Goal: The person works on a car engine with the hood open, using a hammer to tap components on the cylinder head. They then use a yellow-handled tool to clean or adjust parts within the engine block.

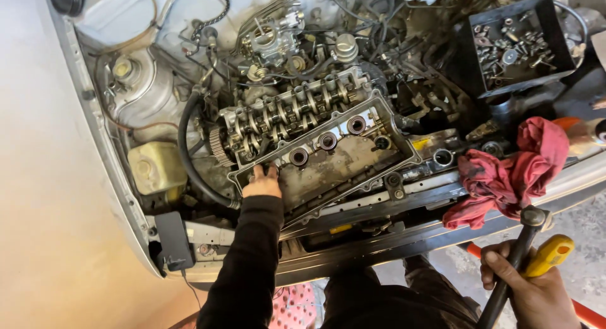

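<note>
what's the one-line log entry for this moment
left hand: on valve cover corner | right hand: grips hammer and yellow-handled tool | red rag: on car front edge

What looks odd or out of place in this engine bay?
The valve cover lies upside down and askew across the engine, its grimy inside showing, the left hand on its corner. A crumpled red rag drapes over the front edge. The right hand grips a hammer.

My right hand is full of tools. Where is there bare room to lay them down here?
Bare: the front crossmember strip below the valve cover, between the left hand and red rag. The cover's flat underside too. Crowded: parts tray, camshaft, hoses behind. The right hand holds hammer and yellow-handled tool.
</note>
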